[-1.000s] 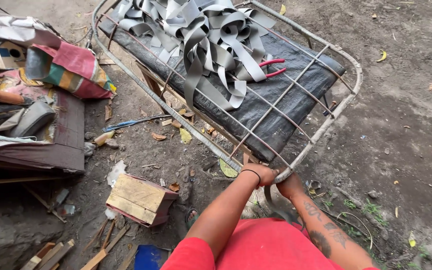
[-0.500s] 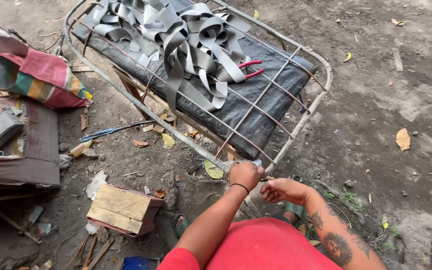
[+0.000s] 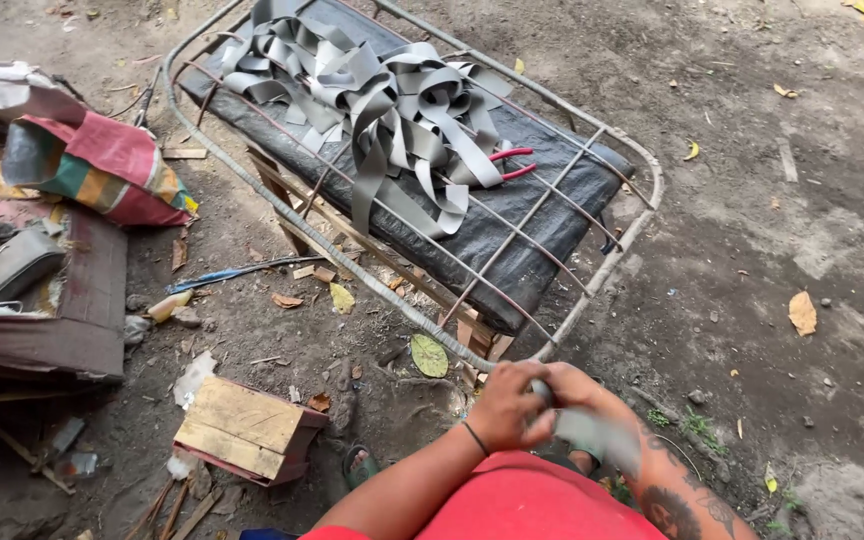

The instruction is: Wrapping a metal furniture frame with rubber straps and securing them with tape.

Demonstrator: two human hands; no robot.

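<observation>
Dirt ground [image 3: 752, 200]; bent, rusty, perhaps wire-wrapped frame [image 3: 352, 265].

Small wooden box [image 3: 245, 430], striped cloth bundle [image 3: 92, 165], red-handled pliers [image 3: 508, 163] — dry leaves [image 3: 802, 312] on dirt

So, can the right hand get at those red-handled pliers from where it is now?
Probably yes, with a long reach. The red-handled pliers lie uncovered on top of the metal frame, beside the grey straps, and nothing stands between. But the right hand is at the frame's near corner gripping a grey strip together with the left hand.
</observation>
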